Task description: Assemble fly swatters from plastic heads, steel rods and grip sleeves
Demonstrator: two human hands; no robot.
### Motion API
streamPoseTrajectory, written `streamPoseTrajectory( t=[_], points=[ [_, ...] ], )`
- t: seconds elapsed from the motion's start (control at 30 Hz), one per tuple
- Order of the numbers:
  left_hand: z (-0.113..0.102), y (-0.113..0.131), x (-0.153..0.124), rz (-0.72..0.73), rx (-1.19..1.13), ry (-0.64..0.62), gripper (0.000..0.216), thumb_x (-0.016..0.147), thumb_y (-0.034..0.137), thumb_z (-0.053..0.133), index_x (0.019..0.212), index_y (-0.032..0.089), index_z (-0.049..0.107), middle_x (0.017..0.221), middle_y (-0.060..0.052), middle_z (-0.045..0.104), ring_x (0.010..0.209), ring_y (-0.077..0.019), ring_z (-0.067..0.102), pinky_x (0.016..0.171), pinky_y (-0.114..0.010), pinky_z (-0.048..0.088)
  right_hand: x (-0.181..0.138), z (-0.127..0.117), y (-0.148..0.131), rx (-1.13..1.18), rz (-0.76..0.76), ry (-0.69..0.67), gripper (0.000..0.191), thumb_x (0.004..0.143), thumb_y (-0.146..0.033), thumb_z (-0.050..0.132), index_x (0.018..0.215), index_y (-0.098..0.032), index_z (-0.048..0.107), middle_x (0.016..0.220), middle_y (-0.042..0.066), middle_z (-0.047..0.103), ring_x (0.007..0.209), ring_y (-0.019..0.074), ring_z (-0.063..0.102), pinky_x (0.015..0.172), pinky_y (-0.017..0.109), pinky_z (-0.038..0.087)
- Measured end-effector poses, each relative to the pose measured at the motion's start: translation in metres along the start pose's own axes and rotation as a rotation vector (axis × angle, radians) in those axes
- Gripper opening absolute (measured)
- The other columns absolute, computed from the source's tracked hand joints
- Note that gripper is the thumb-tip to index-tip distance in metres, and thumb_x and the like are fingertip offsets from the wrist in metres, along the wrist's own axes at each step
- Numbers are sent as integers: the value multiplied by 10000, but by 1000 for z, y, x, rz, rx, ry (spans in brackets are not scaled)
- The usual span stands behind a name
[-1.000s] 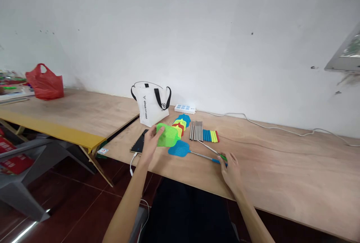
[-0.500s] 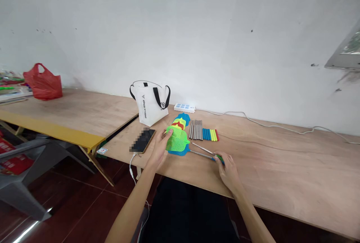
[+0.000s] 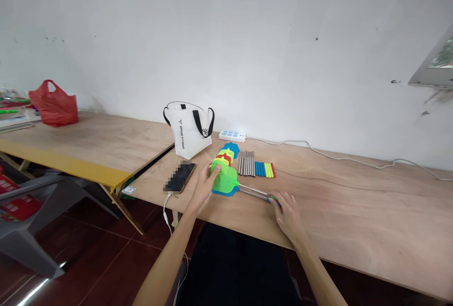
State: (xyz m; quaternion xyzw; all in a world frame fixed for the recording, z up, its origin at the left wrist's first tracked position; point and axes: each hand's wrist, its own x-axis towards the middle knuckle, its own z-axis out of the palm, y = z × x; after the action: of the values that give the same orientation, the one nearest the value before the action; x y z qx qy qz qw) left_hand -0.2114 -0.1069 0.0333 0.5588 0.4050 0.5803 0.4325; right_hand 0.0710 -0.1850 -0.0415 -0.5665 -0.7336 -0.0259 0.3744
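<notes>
Meeting at its neck, the bright-green perforated plastic swatter head [image 3: 227, 179] and the slim silvery metal rod [image 3: 253, 189] now line up, closing the gap seen half a second ago; the parts seem to be joining, though how firmly I cannot tell. The left hand [image 3: 203, 185] pinches the head's flat, grid-holed edge, while the right hand [image 3: 288, 212] curls its fingers on the rod's green grip [image 3: 274, 198]. Just beneath lies a blue mesh swatter [image 3: 224, 193], on the grainy wooden table [image 3: 354, 202].
</notes>
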Motion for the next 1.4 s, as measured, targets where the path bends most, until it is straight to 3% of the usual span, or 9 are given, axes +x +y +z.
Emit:
streamPoseTrajectory(
  t=[0.23,0.43,0.57,0.73,0.97,1.1,1.2,1.4],
  points=[
    [10,-9,-2,69,91,-18,415,882,568,670,1046,190,619,1022,-66,675,988,-219,643,844,-283,511,0,-2,2,14,-12,29,306,1045,-380,392,1108,-270,670,1067,70,727,995,244,652,881,397,483],
    [28,-20,-12,-15,32,-265,363,860,524,703,1015,206,620,943,-33,675,915,-206,644,794,-281,526,0,0,-7,-9,-82,-48,330,1054,-429,409,1123,-269,689,1018,68,722,932,235,664,858,379,504],
    [31,-20,-14,-87,19,-342,380,815,523,741,971,191,641,925,-37,685,891,-210,651,776,-290,524,0,0,-10,-34,-103,-66,377,1067,-424,381,1095,-261,720,950,69,714,892,227,670,823,361,511],
    [33,-25,-15,-111,37,-285,360,769,507,788,870,187,655,839,-20,667,801,-185,638,736,-285,498,0,2,-13,-37,-172,-108,395,1073,-383,349,1152,-276,720,993,71,722,907,215,674,844,352,522],
    [50,-40,-22,-71,46,-268,361,767,520,792,828,193,652,790,-1,643,764,-168,616,713,-273,488,-2,6,-7,-49,-176,-140,401,1053,-251,321,1129,-261,715,1001,68,737,904,207,688,727,303,507],
    [41,-38,-17,-135,39,-365,412,737,536,815,894,186,663,814,-3,657,766,-166,624,699,-269,489,-1,7,-9,-32,-207,-109,359,1067,-274,351,1100,-244,707,989,55,735,875,197,689,743,307,507],
    [28,-33,-10,-88,112,-404,422,735,522,826,938,190,663,898,-19,677,827,-178,635,729,-272,495,0,6,-12,-47,-228,-76,317,1068,-320,399,1115,-257,707,986,45,739,887,200,684,788,324,506],
    [-6,-39,10,-18,333,-221,451,739,523,809,1025,218,640,1036,-40,668,986,-243,632,803,-323,516,1,5,-10,-99,-146,-94,279,1057,-359,443,1165,-279,687,1021,43,748,927,218,677,842,364,475]
  ],
)
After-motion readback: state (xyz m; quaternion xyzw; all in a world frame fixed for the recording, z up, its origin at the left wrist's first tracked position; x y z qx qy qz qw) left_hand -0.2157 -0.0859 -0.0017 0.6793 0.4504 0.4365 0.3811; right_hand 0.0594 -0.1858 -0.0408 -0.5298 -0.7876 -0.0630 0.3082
